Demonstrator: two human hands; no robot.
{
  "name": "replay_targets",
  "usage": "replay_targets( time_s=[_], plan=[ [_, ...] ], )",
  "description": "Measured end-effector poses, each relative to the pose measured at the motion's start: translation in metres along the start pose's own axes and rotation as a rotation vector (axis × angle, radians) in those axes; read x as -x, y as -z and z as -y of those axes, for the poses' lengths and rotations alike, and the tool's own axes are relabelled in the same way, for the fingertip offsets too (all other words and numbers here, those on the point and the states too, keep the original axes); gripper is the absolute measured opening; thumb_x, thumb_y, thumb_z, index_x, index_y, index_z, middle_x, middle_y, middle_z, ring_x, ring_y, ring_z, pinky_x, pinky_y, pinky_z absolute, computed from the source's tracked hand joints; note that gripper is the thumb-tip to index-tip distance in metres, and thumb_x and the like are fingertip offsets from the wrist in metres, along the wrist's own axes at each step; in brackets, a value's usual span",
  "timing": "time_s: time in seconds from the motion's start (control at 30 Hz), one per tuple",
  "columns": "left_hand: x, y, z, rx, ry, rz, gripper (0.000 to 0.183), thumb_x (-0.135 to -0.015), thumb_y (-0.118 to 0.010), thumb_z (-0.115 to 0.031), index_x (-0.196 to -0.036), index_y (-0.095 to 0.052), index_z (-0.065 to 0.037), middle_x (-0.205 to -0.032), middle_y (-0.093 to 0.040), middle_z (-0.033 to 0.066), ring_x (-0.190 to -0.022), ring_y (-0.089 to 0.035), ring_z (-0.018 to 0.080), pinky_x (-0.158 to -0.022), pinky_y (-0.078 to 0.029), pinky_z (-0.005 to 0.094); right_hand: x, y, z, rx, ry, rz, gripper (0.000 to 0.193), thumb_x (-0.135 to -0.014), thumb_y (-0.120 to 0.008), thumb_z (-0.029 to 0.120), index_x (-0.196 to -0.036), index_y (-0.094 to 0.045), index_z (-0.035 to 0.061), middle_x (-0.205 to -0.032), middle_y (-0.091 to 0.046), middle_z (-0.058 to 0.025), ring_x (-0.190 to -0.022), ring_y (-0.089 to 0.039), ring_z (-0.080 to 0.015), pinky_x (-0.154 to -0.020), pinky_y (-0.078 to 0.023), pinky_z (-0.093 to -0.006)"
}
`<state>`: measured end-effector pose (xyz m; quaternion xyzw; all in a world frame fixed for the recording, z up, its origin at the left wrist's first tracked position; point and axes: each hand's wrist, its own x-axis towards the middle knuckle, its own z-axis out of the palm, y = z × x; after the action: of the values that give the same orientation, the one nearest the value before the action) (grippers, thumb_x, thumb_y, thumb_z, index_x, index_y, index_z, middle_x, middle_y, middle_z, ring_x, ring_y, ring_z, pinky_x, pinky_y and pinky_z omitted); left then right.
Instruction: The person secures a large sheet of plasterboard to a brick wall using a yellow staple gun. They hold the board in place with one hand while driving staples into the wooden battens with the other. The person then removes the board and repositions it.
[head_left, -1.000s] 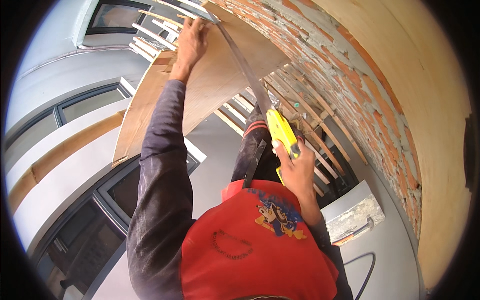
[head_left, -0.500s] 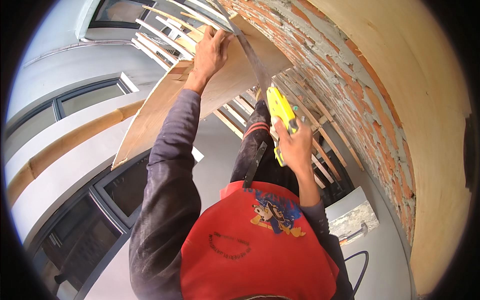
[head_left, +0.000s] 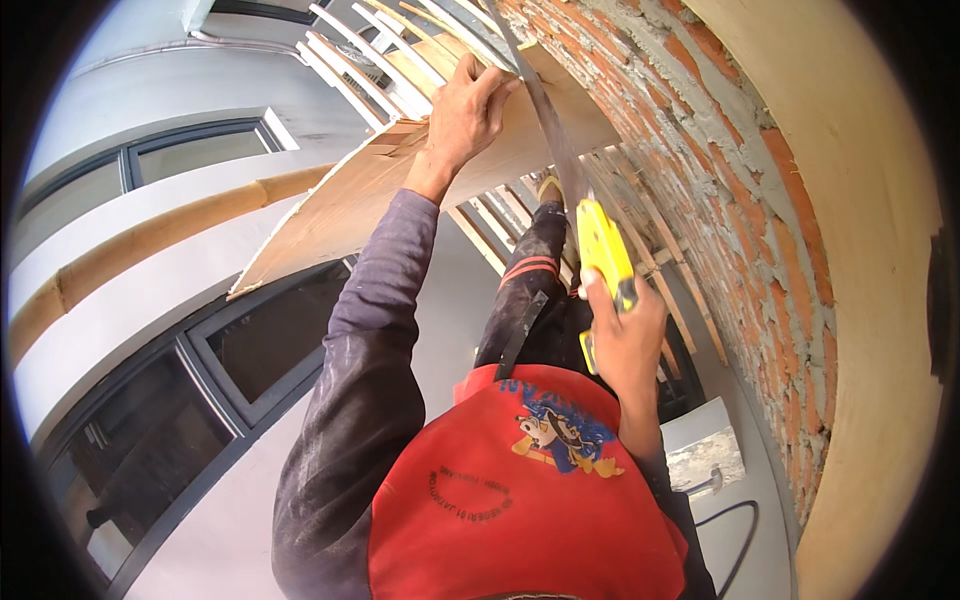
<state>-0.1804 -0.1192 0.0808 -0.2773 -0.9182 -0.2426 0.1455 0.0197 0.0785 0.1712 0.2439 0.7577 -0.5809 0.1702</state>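
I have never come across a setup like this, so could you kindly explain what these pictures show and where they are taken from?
There is no machine here: a person works with two bare hands. The view comes from the left of two fisheye cameras worn on the head, looking down, so straight edges bend. The right hand grips a saw by its yellow handle. The left hand is at the far edge of a wooden board, close to the blade; how firmly it holds is hard to tell. Pale wooden slats show below and beyond the board, and a brick wall stands to the right. The red area at the bottom is the person's own shirt.
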Motion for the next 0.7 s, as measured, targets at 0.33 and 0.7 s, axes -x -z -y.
replay_targets(
  time_s=[0.33, 0.7],
  plan=[
    [-0.015, 0.001, 0.019, -0.028, 0.03, -0.068, 0.012, -0.081, -0.065, -0.012, -0.092, -0.061, -0.009, -0.075, -0.05, 0.0123, -0.059, -0.056, 0.0305, -0.047, -0.043, 0.0392, 0.025, 0.005, -0.013, -0.163, -0.087, 0.001, 0.031, -0.084, -0.065, 0.025, -0.092, -0.062, -0.0048, -0.074, -0.063, -0.019, -0.066, -0.062, -0.0306, -0.061, -0.046, -0.0386],
    [-0.007, 0.005, 0.007, -0.011, 0.014, -0.034, 0.008, -0.081, -0.066, -0.012, -0.084, -0.061, -0.007, -0.071, -0.048, 0.0111, -0.054, -0.052, 0.0279, -0.047, -0.042, 0.0389, 0.018, 0.001, -0.037, -0.082, 0.152, -0.047, 0.028, -0.086, -0.064, 0.023, -0.093, -0.063, -0.0032, -0.069, -0.062, -0.0187, -0.059, -0.061, -0.0283, -0.056, -0.046, -0.0337]
  ],
)
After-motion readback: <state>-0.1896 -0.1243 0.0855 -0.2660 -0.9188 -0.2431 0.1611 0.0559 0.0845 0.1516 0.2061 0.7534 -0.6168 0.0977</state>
